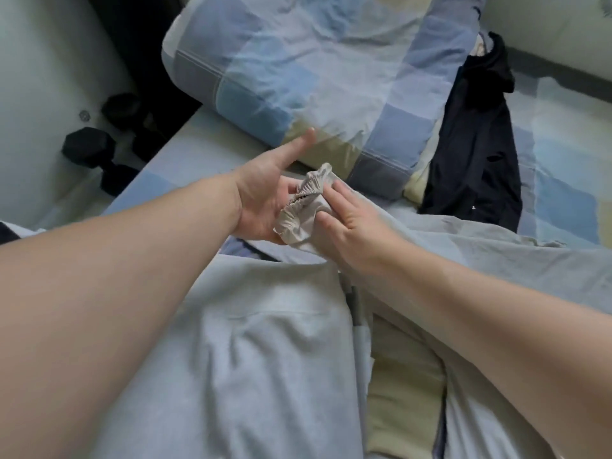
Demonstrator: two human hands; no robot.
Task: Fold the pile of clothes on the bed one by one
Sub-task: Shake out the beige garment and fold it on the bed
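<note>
Both arms reach out over the bed (563,154), meeting near its left edge just short of the checked pillow (298,77). The left hand (261,202) lies palm up with its thumb stretched straight toward the pillow, and the gathered elastic cuff (306,207) of a pale grey garment (265,359) rests across that palm. Its other fingers are mostly hidden under the cloth, though nothing looks clamped. The right hand (354,226) lies on top of the cuff, its fingers (337,193) straight and a little apart, pressing the fabric flat. The rest of the garment spreads over the near part of the bed under both forearms. A black garment (473,154) lies crumpled beside the pillow, toward the bed's right side. Dark dumbbells (87,147) sit on the floor off the left edge.
</note>
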